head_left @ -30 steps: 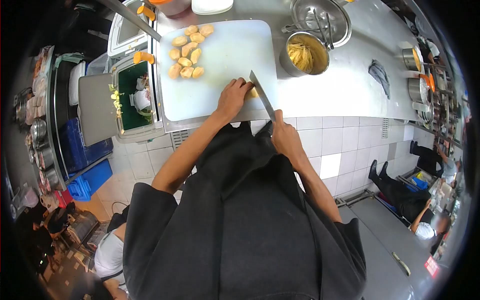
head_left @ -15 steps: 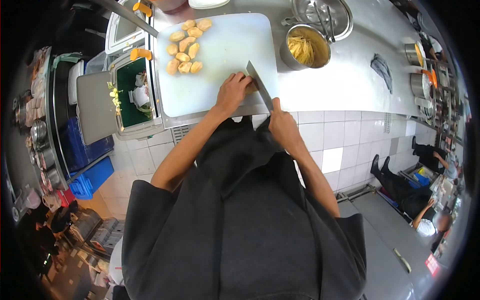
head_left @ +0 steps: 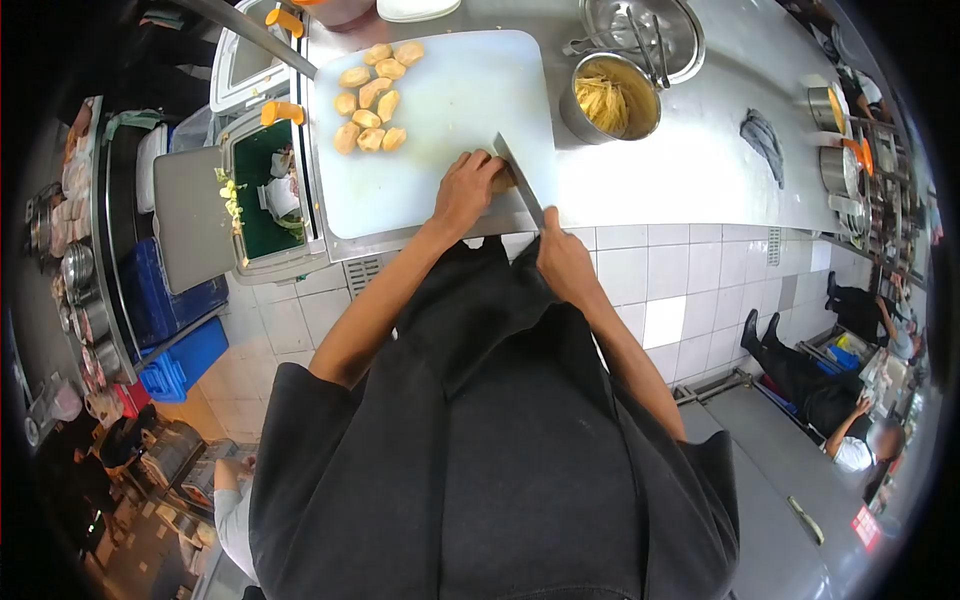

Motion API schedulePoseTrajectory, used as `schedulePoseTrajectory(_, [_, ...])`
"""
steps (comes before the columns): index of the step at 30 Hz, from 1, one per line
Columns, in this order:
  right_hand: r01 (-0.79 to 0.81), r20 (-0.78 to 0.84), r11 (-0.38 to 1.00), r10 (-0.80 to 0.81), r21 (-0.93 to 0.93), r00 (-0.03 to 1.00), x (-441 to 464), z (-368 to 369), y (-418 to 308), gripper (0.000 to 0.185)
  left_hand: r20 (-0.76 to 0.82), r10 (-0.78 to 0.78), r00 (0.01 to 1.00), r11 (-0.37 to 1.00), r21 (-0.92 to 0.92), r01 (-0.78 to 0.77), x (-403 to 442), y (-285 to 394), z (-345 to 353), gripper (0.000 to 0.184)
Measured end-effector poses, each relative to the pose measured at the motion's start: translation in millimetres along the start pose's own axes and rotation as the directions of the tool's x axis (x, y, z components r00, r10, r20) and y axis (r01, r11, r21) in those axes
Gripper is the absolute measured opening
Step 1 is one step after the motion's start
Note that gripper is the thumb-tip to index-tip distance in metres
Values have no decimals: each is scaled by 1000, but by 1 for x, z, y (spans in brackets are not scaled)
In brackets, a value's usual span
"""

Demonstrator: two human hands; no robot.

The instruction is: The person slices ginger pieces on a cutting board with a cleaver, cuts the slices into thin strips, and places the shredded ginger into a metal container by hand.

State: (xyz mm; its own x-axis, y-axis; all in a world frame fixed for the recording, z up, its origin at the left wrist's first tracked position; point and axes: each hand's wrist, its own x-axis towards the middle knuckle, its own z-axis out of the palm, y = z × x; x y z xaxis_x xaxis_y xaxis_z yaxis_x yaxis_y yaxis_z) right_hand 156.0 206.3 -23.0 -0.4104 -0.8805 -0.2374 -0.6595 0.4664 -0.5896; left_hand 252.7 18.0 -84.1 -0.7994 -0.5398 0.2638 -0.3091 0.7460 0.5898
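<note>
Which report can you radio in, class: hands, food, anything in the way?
Left hand on yellowish piece, mostly hidden. Right hand gripping knife. Pale yellow chunks grouped on cutting board. Left fingers close beside blade.

Board (head_left: 450, 90) middle lying open; chunks (head_left: 371, 94) crowding far left, knife (head_left: 517, 175) barring near right; pot (head_left: 588, 122), bowl (head_left: 688, 50) blocking beyond right edge.

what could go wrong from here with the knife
Fingers of the left hand sit close beside the long steel knife, so a slip could nick them. The yellowish piece they hold lies near the front edge of the white rectangular board, so slices might drop toward the white tiled floor.
</note>
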Motion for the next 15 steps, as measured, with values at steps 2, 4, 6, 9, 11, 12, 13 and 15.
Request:
schedulePoseTrajectory(2, [7, -17, 998, -8, -61, 1000, 6, -1, -1, 24, -7, -1, 1000, 1000, 1, 1, 0, 2, 1, 21])
schedulePoseTrajectory(4, [-2, -40, 995, -2, -100, 999, 0, -10, -15, 24, 9, 10, 1000, 1000, 9, -10, -7, 2, -2, 20])
schedulePoseTrajectory(6, [-59, 39, 995, 62, -75, 997, -3, -24, -21, 24, 11, 9, 1000, 998, -55, -8, -1, -1, -4, 21])
schedulePoseTrajectory(9, [-68, 37, 998, 68, -7, 997, 2, -5, -6, 24, -16, 0, 1000, 1000, 5, 0, 0, 0, 0, 20])
schedulePoseTrajectory(11, [-48, 9, 998, 49, -33, 999, 8, -4, -4, 23, -15, -5, 1000, 1000, -9, 5, -1, 1, 2, 20])
schedulePoseTrajectory(12, [-26, -27, 998, 25, -48, 999, 11, -6, -8, 23, -12, -1, 1000, 1000, -12, 1, -2, -2, 2, 20])
schedulePoseTrajectory(13, [-37, -28, 999, 36, -39, 999, 4, -8, -14, 23, 2, 2, 1000, 1000, -13, -2, -8, 0, 1, 20])
schedulePoseTrajectory(15, [-89, 42, 994, 92, -69, 995, 2, -23, -21, 22, -4, 19, 1000, 999, -42, -19, -1, -2, -2, 21])
